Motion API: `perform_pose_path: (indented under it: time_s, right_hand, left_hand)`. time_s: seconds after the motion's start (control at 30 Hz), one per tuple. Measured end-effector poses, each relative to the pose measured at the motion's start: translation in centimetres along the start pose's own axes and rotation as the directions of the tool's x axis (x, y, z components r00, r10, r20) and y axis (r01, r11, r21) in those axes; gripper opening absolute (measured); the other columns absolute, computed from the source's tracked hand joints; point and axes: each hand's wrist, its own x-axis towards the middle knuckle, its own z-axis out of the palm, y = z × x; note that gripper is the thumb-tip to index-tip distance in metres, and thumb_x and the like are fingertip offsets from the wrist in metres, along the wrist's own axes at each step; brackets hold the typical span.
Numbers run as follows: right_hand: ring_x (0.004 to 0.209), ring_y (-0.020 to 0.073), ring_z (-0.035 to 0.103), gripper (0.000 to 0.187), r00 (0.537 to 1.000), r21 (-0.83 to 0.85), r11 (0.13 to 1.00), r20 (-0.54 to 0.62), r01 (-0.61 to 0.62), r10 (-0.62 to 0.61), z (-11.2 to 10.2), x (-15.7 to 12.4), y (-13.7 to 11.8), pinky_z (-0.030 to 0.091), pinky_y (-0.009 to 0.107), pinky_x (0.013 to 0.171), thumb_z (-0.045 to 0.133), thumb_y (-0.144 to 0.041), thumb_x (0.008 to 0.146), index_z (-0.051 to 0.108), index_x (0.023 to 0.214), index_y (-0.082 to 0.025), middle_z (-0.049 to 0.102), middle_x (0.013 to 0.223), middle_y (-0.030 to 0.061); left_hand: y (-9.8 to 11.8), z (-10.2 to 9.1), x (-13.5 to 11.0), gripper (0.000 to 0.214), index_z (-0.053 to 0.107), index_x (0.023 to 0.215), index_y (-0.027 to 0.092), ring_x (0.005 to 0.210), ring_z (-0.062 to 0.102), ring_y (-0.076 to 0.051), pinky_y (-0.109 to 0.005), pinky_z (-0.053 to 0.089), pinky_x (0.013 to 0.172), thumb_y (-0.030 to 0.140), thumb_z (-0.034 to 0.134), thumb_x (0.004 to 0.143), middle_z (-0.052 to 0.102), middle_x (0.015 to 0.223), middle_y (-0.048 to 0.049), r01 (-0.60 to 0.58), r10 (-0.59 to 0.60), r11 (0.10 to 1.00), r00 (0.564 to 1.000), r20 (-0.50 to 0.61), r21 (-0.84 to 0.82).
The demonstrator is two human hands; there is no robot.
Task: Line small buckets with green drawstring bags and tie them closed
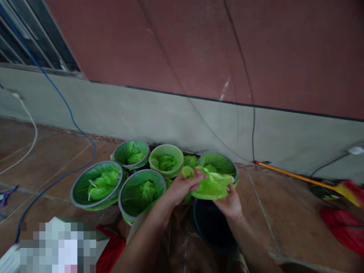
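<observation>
A bright green plastic bag [213, 186] is stretched between my hands. My left hand [189, 184] pinches its left end, where a bunched bit of plastic sticks out past the fingers. My right hand [231, 203] grips the bag's right edge; part of its fingers is behind the plastic. Just below the bag stands a dark bucket [213, 227] with no liner showing at its rim. Behind the bag is a lined bin [224, 157] with a grey rim, partly covered by the bag and my hands.
Several bins with green liners, among them a light green bin [166, 151] and a grey-rimmed bin [96, 206], stand by the wall [159, 113]. A blue cable [71, 117] crosses the tiled floor. At right lie an orange pole [295, 174] and a red object [344, 227].
</observation>
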Motion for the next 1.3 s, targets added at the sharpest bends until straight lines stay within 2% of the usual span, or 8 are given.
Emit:
perform_pose_path:
  time_s: [0.2, 0.37, 0.43, 0.67, 0.93, 1.03, 1.13, 1.3]
  right_hand:
    - [0.094, 0.0252, 0.069, 0.052, 0.998, 0.196, 0.981, -0.062, -0.001, 0.013, -2.4, -3.4, -5.1, 0.054, 0.045, 0.083, 0.052, -0.071, 0.077, 0.069, 0.098, -0.027, 0.075, 0.098, 0.0030]
    - [0.072, 0.0167, 0.070, 0.017, 0.979, 0.222, 0.973, -0.206, 0.060, -0.013, -3.5, -6.4, -5.8, 0.057, 0.029, 0.069, 0.073, -0.027, 0.066, 0.069, 0.082, -0.022, 0.075, 0.079, 0.0000]
    - [0.071, 0.0147, 0.069, 0.017, 0.980, 0.241, 0.964, -0.185, 0.114, -0.070, -4.0, -8.1, -6.2, 0.056, 0.026, 0.067, 0.074, -0.025, 0.066, 0.069, 0.083, -0.022, 0.075, 0.081, -0.0008]
    - [0.072, 0.0179, 0.070, 0.023, 0.979, 0.148, 0.970, -0.091, 0.193, -0.181, -2.8, -15.1, -6.3, 0.056, 0.031, 0.073, 0.078, -0.026, 0.065, 0.072, 0.086, -0.021, 0.076, 0.080, 0.0019]
    - [0.093, 0.0259, 0.068, 0.047, 0.983, 0.123, 0.978, 0.049, 0.170, -0.177, -6.4, -20.3, -8.1, 0.051, 0.046, 0.088, 0.058, -0.059, 0.074, 0.070, 0.100, -0.021, 0.074, 0.099, 0.0084]
    - [0.080, 0.0237, 0.069, 0.054, 0.990, 0.069, 0.991, -0.097, 0.112, -0.105, -7.7, -20.1, -8.6, 0.054, 0.041, 0.078, 0.054, -0.070, 0.075, 0.070, 0.094, -0.021, 0.074, 0.086, 0.0074]
    - [0.072, 0.0229, 0.068, 0.033, 0.927, -0.203, 0.970, -0.321, 0.132, -0.194, -8.0, -19.1, -8.5, 0.053, 0.036, 0.072, 0.076, -0.044, 0.065, 0.072, 0.086, -0.020, 0.073, 0.075, 0.0043]
    - [0.081, 0.0285, 0.068, 0.030, 0.686, -0.857, 0.455, -0.482, -0.241, -0.544, -9.5, -19.0, -8.2, 0.049, 0.037, 0.077, 0.057, -0.025, 0.076, 0.073, 0.100, -0.015, 0.072, 0.075, 0.0108]
  left_hand:
    - [-2.0, 1.7, -7.0, 0.049, 0.062, 0.114, 0.015, 0.086, 0.063, -0.019, -0.030, 0.049, 0.080, 0.041, 0.070, 0.074, 0.069, 0.096, -0.0055, 0.060, -0.127, 0.885, 0.985, 0.115, 0.462]
    - [-3.4, 2.4, -10.9, 0.053, 0.057, 0.126, 0.022, 0.109, 0.061, -0.028, -0.039, 0.043, 0.097, 0.025, 0.064, 0.074, 0.068, 0.114, -0.0078, 0.096, -0.144, 0.355, 0.988, -0.046, 0.930]
    - [-3.3, 2.5, -11.6, 0.065, 0.053, 0.132, 0.020, 0.114, 0.059, -0.029, -0.039, 0.042, 0.100, 0.026, 0.068, 0.069, 0.065, 0.122, -0.0100, 0.124, -0.150, 0.272, 0.985, -0.085, 0.954]
    - [-4.3, 4.4, -10.0, 0.042, 0.071, 0.097, 0.015, 0.092, 0.063, -0.021, -0.031, 0.048, 0.084, 0.049, 0.051, 0.082, 0.071, 0.096, -0.0044, 0.102, -0.202, 0.630, 0.979, 0.036, 0.770]
    - [-6.9, 3.7, -9.9, 0.010, 0.062, 0.062, 0.016, 0.068, 0.057, -0.015, -0.023, 0.040, 0.063, 0.019, 0.056, 0.070, 0.057, 0.060, 0.0028, 0.190, 0.034, 0.554, 0.968, -0.250, 0.811]
    - [-6.1, 3.4, -10.2, 0.008, 0.062, 0.067, 0.016, 0.069, 0.058, -0.015, -0.023, 0.041, 0.064, 0.023, 0.060, 0.071, 0.061, 0.065, 0.0018, 0.233, 0.085, 0.530, 0.942, -0.325, 0.815]
    - [-5.4, 3.6, -10.5, 0.014, 0.062, 0.070, 0.018, 0.069, 0.059, -0.017, -0.025, 0.039, 0.063, 0.032, 0.060, 0.074, 0.061, 0.065, 0.0008, 0.273, 0.128, 0.452, 0.922, -0.365, 0.849]
    - [-4.7, 2.3, -11.5, 0.025, 0.052, 0.059, 0.020, 0.064, 0.057, -0.017, -0.026, 0.039, 0.062, 0.033, 0.051, 0.080, 0.056, 0.059, -0.0005, 0.277, 0.320, 0.457, 0.835, -0.447, 0.845]
